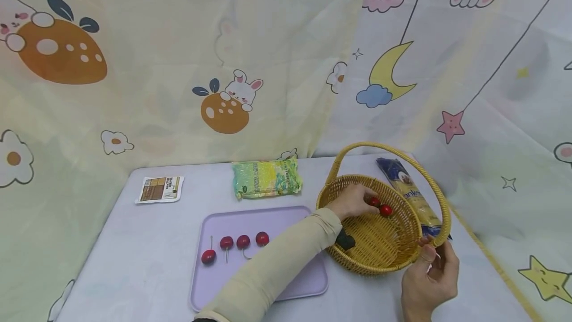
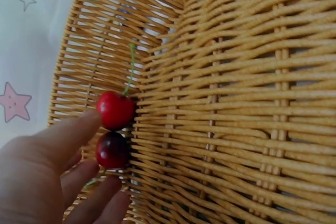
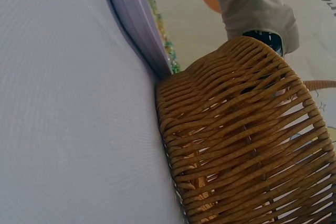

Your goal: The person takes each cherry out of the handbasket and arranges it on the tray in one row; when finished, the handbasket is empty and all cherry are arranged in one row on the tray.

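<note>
Inside the wicker basket [image 1: 377, 240], my left hand [image 1: 354, 201] is at two red cherries [image 1: 386, 209] by the far right wall. The left wrist view shows its thumb against the brighter cherry [image 2: 115, 110], with the other fingers loosely bent beside the darker cherry [image 2: 112, 150]; neither is enclosed. At the basket's near right side, my right hand [image 1: 431, 280] pinches the rim at the base of the handle. The right wrist view shows the basket's outer wall [image 3: 231, 124] but not that hand.
Several cherries [image 1: 243, 241] lie on a lilac tray [image 1: 250, 216] left of the basket, partly behind my left sleeve. A green-yellow packet [image 1: 268, 178] is behind the tray, a small brown-white packet [image 1: 161, 189] at back left. A blue-and-yellow bag [image 1: 417, 202] lies behind the basket.
</note>
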Available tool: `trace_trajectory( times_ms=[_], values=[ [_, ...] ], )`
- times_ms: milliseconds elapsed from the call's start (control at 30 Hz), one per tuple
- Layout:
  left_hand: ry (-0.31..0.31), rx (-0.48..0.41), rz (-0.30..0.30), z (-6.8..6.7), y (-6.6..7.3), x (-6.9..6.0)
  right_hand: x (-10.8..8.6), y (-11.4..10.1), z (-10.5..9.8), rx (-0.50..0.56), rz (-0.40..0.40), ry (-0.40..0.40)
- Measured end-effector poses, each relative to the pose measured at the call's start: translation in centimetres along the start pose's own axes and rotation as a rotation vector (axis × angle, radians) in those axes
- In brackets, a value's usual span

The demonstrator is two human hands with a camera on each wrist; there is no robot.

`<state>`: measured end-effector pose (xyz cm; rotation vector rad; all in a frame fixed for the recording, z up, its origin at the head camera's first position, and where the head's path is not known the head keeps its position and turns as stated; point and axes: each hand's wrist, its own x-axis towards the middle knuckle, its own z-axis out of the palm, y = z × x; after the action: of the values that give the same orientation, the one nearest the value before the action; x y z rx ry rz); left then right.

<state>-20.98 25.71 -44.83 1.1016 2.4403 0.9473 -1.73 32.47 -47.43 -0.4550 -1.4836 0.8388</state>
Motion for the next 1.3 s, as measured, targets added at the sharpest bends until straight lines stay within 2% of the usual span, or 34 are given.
trace_trajectory(
  times_ms=[100,233,433,600,800,933,1133,1300],
  values=[
    [-0.048,0.007,0.012,0.1,-0.1,0.0,0.0,0.0,0.0,-0.005,0.001,-0.005],
    [-0.081,0.02,0.027,0.1,-0.1,0.0,-0.1,0.0,-0.1,-0.014,0.0,-0.012],
    [-0.073,0.045,0.055,0.4,-0.3,0.0,-0.1,0.1,-0.1,-0.005,-0.006,-0.013],
    [-0.067,0.089,0.11,0.4,-0.4,-0.1,-0.1,-0.1,-0.1,0.005,-0.007,-0.008],
    [-0.051,0.119,0.126,0.2,-0.4,-0.2,0.1,0.0,-0.1,0.026,-0.004,0.0],
    [-0.035,0.143,0.14,-0.1,-0.4,-0.4,0.1,-0.1,0.1,0.012,-0.004,0.002],
    [-0.011,0.117,0.155,-0.8,-0.2,-1.1,-0.1,-0.6,0.1,-0.003,0.014,0.016],
    [-0.001,0.08,0.175,-2.6,0.5,-2.1,0.1,-1.0,0.2,0.021,0.003,0.026]
  ],
)
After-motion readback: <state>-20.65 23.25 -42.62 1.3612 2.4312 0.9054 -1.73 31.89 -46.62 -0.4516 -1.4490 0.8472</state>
